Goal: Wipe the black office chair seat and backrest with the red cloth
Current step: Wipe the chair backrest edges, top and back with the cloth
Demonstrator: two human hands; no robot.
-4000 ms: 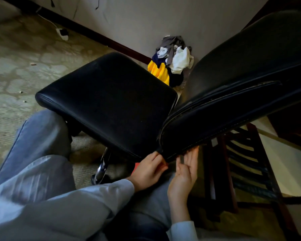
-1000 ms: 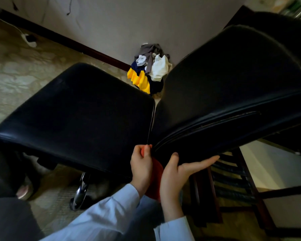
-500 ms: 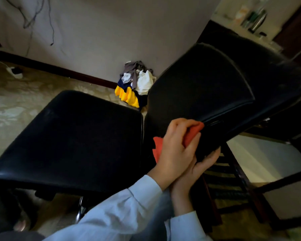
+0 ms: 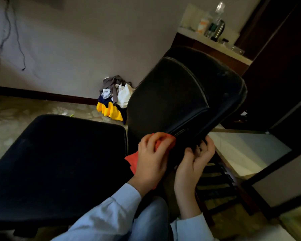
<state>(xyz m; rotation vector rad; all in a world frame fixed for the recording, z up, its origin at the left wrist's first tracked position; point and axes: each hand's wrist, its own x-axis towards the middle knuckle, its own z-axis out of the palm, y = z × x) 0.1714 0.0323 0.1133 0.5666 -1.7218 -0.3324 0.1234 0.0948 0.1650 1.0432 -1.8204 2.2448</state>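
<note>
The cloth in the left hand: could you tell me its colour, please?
The cloth is red, clearest in the head view.

The person wears a pale blue shirt [image 4: 94, 225] with long sleeves. The left sleeve [image 4: 115, 209] is of thin, smooth fabric, creased in soft folds along the forearm and almost white where the light falls on it. It ends in a plain cuff [image 4: 129, 192] that sits close round the wrist, and the left hand [image 4: 151, 160] beyond it is bare. Of the right sleeve [image 4: 193, 230] only the end shows. It is the same pale blue with the same kind of cuff, and the right hand [image 4: 195, 162] is bare too. Between the two sleeves shows a leg in blue denim trousers [image 4: 151, 221], a deeper, greyer blue than the shirt.
</note>
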